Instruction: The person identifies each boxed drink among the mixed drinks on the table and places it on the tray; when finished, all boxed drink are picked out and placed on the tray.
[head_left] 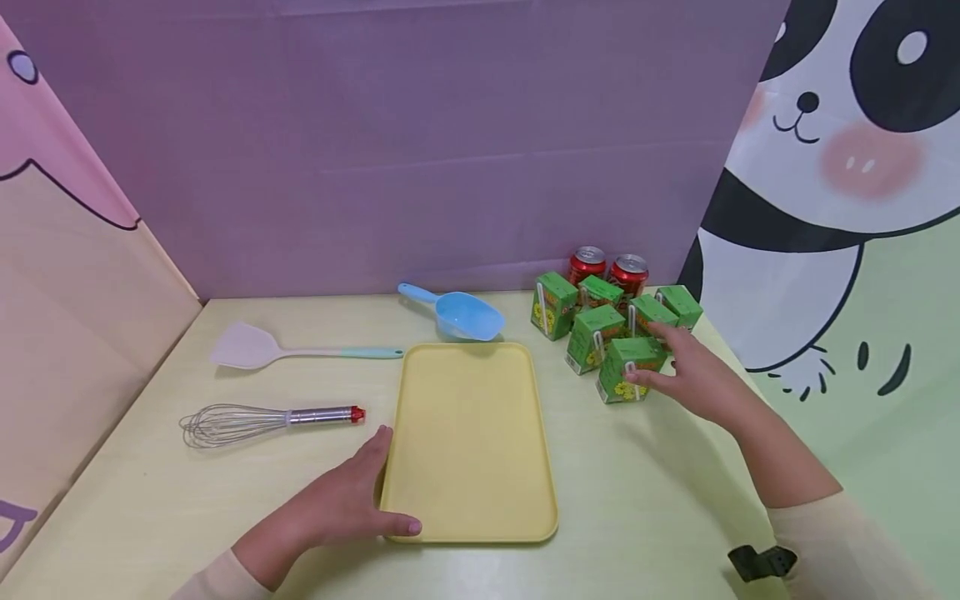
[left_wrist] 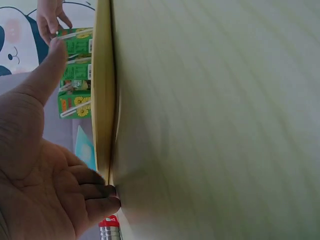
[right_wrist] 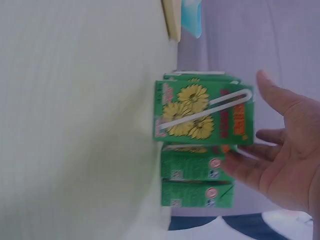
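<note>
Right hand [head_left: 697,375] spread around front green carton [head_left: 636,353], nothing gripped; left hand [head_left: 347,500] splayed at yellow tray [head_left: 468,442] edge, ungripped.

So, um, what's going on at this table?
A person's left hand is at the left edge of a yellow tray. Their right hand is open beside the nearest of six green cartons, with no carton visibly gripped. Two red cans stand behind the cartons. A blue scoop lies beyond the tray, and a spatula and a whisk lie to the tray's left.
</note>
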